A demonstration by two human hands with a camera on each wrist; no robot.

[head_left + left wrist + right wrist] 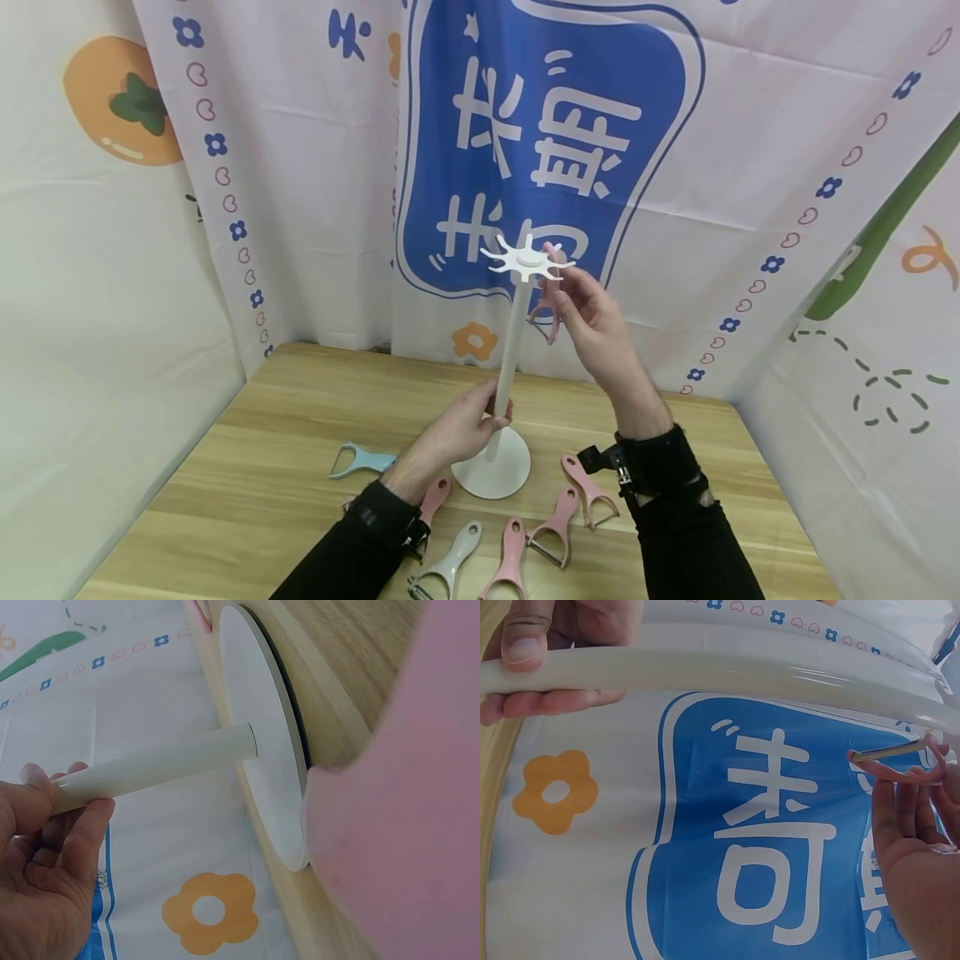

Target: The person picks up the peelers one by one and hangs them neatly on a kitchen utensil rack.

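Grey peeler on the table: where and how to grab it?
Probably the handle of the grey peeler: pinch across mid-length from above, coming from the white stand side. The peeler lies slim handle toward the stand, blade end pointing away from it.

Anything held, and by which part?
Left hand: white stand, by its pole, above the base. Right hand: pink peeler, by its handle, near the blade end.

Left hand (459, 427) and right hand (597, 325) bare. Black long sleeves (690, 554) on both arms — broad black wrist straps (660, 462) beyond; right one bears small black boxy mount (597, 459), silvery metallic fitting (622, 472).
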